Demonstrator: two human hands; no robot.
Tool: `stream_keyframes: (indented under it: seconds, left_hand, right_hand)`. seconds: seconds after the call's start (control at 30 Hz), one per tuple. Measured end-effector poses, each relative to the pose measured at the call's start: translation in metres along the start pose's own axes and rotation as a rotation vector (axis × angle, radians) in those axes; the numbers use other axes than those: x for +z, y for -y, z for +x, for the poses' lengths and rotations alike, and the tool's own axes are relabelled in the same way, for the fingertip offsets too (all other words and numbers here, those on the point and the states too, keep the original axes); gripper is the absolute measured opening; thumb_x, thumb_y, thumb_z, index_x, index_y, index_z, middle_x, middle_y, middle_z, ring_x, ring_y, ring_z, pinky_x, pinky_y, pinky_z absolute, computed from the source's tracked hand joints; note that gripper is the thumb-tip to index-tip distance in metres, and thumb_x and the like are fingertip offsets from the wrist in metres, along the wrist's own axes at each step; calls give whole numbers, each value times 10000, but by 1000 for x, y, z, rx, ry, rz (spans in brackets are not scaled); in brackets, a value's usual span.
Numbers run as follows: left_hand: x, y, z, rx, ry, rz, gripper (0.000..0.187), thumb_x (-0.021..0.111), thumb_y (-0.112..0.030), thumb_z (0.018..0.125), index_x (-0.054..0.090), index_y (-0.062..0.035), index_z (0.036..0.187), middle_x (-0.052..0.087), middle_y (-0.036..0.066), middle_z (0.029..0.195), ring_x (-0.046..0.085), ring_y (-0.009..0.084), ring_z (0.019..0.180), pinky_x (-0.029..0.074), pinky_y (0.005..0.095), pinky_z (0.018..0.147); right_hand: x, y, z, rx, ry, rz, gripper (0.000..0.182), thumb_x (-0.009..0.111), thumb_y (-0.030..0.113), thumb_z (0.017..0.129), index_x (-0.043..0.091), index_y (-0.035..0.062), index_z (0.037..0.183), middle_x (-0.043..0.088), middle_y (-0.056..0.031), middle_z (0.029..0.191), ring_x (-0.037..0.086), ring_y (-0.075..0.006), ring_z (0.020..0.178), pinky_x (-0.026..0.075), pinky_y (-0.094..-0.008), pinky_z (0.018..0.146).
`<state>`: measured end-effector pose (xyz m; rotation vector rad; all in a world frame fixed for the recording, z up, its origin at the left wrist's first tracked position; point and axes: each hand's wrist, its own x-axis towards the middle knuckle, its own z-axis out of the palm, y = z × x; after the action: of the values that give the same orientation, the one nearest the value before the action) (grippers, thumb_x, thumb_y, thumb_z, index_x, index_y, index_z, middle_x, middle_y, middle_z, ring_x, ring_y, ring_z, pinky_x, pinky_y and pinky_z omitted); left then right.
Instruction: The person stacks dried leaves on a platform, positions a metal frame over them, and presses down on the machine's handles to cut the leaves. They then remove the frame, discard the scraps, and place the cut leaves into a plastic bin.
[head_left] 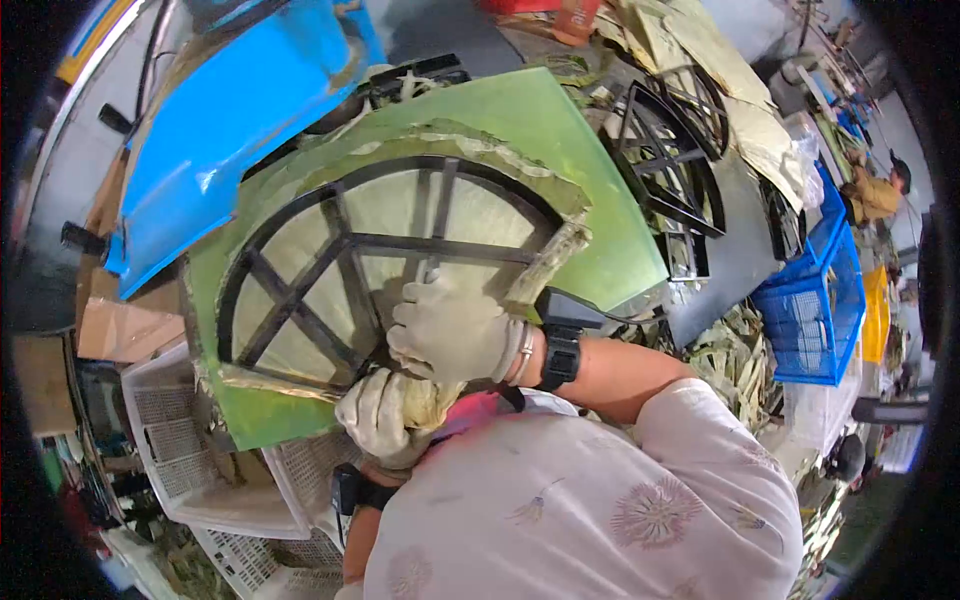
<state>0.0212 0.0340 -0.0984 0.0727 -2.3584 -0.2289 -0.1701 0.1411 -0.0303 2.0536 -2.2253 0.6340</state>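
A black fan-shaped frame with crossing bars [345, 240] lies on a pale sheet with ragged edges [490, 212], on top of a green translucent board [610, 235]. My right hand [450, 328], in a whitish glove, is closed over the frame's lower middle; a small grey tip shows at its fingers, but the object is mostly hidden. Close beside it, at the frame's bottom corner, my left hand [385, 415], also gloved, is closed around a crumpled, yellowish piece of the sheet [432, 400].
Blue plastic sheeting [230, 130] covers something at the upper left. More black frames [665, 160] lie at the upper right. White crates [180, 440] stand lower left, a blue crate [815, 300] at right. Scraps [735, 370] are piled nearby. A person [875, 192] is far right.
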Motion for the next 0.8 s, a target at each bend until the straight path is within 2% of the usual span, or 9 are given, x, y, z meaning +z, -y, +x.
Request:
stream_keyframes:
  seconds: [0.13, 0.2, 0.27, 0.37, 0.47, 0.53, 0.6, 0.73, 0.8]
  left_hand:
    - [-49, 17, 22, -25, 265, -304, 447, 810, -318, 798, 689, -46, 1130, 694, 133, 1203, 659, 334, 1038, 502, 446, 873]
    - [-70, 37, 21, -196, 173, -615, 277, 793, -222, 811, 718, -18, 982, 742, 148, 1016, 710, 329, 936, 549, 427, 835]
    - [-105, 60, 3, -546, 71, -600, 270, 782, -214, 834, 721, 10, 972, 744, 147, 954, 718, 281, 890, 557, 399, 792]
    - [-151, 114, 10, -764, -181, -519, 267, 753, -190, 859, 720, 31, 1005, 738, 121, 938, 700, 227, 813, 553, 355, 720]
    - [-195, 220, -11, -715, -213, -651, 270, 704, -214, 907, 732, 16, 1046, 731, 75, 935, 686, 181, 823, 558, 344, 717]
    - [-221, 248, 19, -755, -245, -311, 294, 621, -298, 990, 720, -24, 1026, 717, 64, 995, 659, 158, 896, 521, 297, 813]
    - [-236, 302, 42, -932, -463, -546, 326, 657, -261, 958, 730, -13, 1157, 727, 63, 983, 685, 152, 910, 555, 309, 813]
    - [-251, 402, 96, -662, -434, -339, 354, 614, -290, 1008, 689, 1, 1195, 679, 34, 1050, 610, 125, 948, 499, 288, 840]
    - [-249, 433, 123, -322, -305, -98, 379, 639, -319, 999, 672, -15, 1221, 650, 33, 1084, 593, 123, 993, 494, 296, 837]
  right_hand:
    - [10, -1, -2, -40, -104, 19, 188, 661, 342, 816, 615, 161, 794, 595, -31, 849, 602, -257, 907, 472, -443, 768]
    - [1, 1, 4, -42, -105, -18, 196, 698, 315, 792, 602, 160, 720, 568, -23, 747, 607, -251, 843, 450, -429, 708]
    - [-12, 6, 10, -24, -54, 41, 182, 737, 270, 788, 619, 152, 713, 574, -33, 732, 609, -258, 812, 441, -429, 687]
    - [-15, 11, 12, -13, -28, -40, 176, 743, 286, 776, 653, 136, 752, 602, -52, 750, 615, -276, 828, 454, -446, 701]
    - [-13, 14, 16, -9, -14, -94, 197, 729, 290, 808, 658, 121, 736, 623, -74, 762, 618, -290, 807, 459, -451, 705]
    - [-11, 15, 16, -27, -32, -118, 203, 734, 271, 810, 637, 121, 714, 613, -76, 744, 611, -304, 783, 444, -458, 682]
    - [-8, 15, 15, -33, -35, -115, 206, 739, 261, 804, 626, 121, 704, 607, -75, 733, 607, -307, 770, 435, -459, 671]
    - [-5, 14, 17, 3, -22, -100, 213, 755, 241, 783, 606, 123, 687, 593, -70, 707, 592, -309, 735, 412, -455, 645]
    - [-4, 13, 18, 8, -5, -113, 211, 758, 243, 769, 603, 128, 684, 591, -63, 707, 588, -302, 726, 403, -452, 641]
